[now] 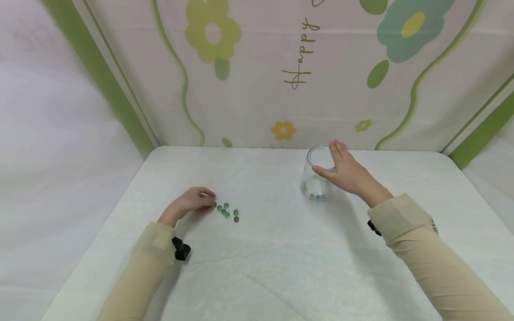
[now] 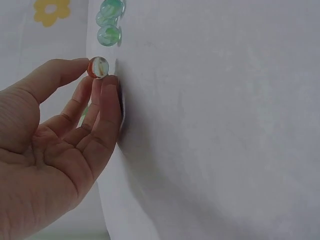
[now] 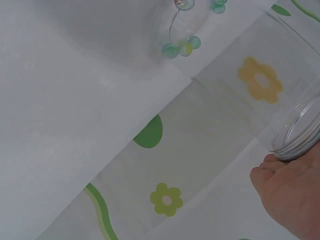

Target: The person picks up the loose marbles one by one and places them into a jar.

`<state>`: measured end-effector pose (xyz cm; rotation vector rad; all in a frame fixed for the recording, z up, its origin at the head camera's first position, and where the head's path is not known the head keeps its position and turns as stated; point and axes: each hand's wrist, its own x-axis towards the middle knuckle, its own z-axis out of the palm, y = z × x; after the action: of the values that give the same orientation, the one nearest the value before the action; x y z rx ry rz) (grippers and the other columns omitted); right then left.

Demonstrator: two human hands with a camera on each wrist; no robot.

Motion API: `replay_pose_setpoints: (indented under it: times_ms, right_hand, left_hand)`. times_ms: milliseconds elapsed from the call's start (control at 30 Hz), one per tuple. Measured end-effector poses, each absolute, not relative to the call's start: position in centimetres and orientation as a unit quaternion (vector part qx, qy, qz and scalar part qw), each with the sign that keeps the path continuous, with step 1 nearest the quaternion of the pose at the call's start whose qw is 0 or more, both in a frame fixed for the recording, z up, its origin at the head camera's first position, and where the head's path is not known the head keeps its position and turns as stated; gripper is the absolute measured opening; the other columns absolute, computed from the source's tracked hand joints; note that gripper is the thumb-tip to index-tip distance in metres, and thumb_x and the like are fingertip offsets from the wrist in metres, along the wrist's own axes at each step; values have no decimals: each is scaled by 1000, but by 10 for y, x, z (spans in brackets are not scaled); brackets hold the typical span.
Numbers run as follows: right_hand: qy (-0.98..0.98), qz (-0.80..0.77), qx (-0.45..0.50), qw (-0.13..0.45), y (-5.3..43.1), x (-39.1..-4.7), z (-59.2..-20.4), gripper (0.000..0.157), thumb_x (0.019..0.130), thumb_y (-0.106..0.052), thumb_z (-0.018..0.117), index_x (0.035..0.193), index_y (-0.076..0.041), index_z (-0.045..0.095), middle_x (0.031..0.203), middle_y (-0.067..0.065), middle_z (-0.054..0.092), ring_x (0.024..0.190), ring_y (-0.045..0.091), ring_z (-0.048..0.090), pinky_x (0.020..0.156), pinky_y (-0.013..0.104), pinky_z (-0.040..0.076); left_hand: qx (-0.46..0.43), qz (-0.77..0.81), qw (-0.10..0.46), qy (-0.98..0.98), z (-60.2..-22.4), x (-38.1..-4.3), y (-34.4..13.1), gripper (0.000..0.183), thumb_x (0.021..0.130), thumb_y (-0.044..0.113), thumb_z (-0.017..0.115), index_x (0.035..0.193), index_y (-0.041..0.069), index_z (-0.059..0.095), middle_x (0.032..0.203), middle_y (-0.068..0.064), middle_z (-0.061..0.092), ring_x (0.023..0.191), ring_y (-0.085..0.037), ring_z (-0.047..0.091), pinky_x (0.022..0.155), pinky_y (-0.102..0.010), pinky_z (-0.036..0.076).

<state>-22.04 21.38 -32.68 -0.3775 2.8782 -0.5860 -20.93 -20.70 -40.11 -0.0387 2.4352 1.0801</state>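
The left grip [image 1: 195,199] pinches one marble [image 2: 98,67] between thumb and fingertips, beside the loose marbles [image 1: 223,211] on the tabletop [image 1: 261,254]. The right grip [image 1: 348,174], its fingers extended, touches the jar [image 1: 310,178] near its top; more marbles [image 1: 318,198] lie at the jar's bottom.

In front of you, a white-covered table [image 1: 281,254] with rounded far corners shows faint creases toward your side. On its left part lie green marbles [image 1: 223,211], loosely grouped, with a brownish marble [image 1: 236,219] nearest you; a clear jar [image 1: 309,176] stands upright farther right.
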Motion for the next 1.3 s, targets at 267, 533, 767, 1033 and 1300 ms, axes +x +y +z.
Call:
replay_pose_setpoints:
  times_ms: [267, 533, 767, 1033, 1300]
  right_hand:
    - [969, -192, -127, 92, 214, -222, -327, 101, 92, -68, 36, 150, 3, -9, 159, 19, -13, 148, 38, -8, 119, 61, 8]
    - [969, -189, -130, 92, 215, -222, -327, 102, 92, -67, 37, 150, 4, -8, 159, 21, -13, 148, 38, -9, 120, 60, 6]
    - [970, -185, -131, 90, 215, -221, -326, 102, 92, -67, 37, 150, 5, -6, 159, 23, -10, 148, 40, -7, 121, 59, 5]
    - [970, -182, -130, 92, 215, -222, -325, 102, 92, -67, 38, 150, 5, -6, 159, 23, -9, 148, 39, -8, 121, 58, 5]
    - [969, -189, -132, 90, 215, -221, -325, 102, 92, -67, 39, 150, 5, -6, 159, 24, -10, 147, 40, -8, 120, 60, 5]
  left_hand:
    - [-19, 427, 218, 877, -393, -212, -207, 42, 94, 20, 58, 129, -3, 52, 121, -21, 62, 95, -17, 64, 86, -28, 55]
    - [-29, 547, 214, 809, -383, -218, -196, 49, 98, 19, 52, 140, -4, 40, 135, -23, 52, 103, -10, 61, 89, -17, 54]
    - [-57, 665, 203, 716, -374, -225, -176, 56, 99, 15, 52, 146, -3, 29, 140, -17, 45, 119, -16, 55, 93, -17, 53]
    - [-89, 730, 192, 649, -355, -228, -147, 53, 100, 13, 48, 148, 1, 29, 133, -9, 47, 119, -17, 53, 87, -13, 54]
    - [-94, 773, 176, 602, -342, -233, -113, 47, 100, 11, 48, 145, 3, 36, 115, -3, 54, 95, -7, 59, 80, -11, 55]
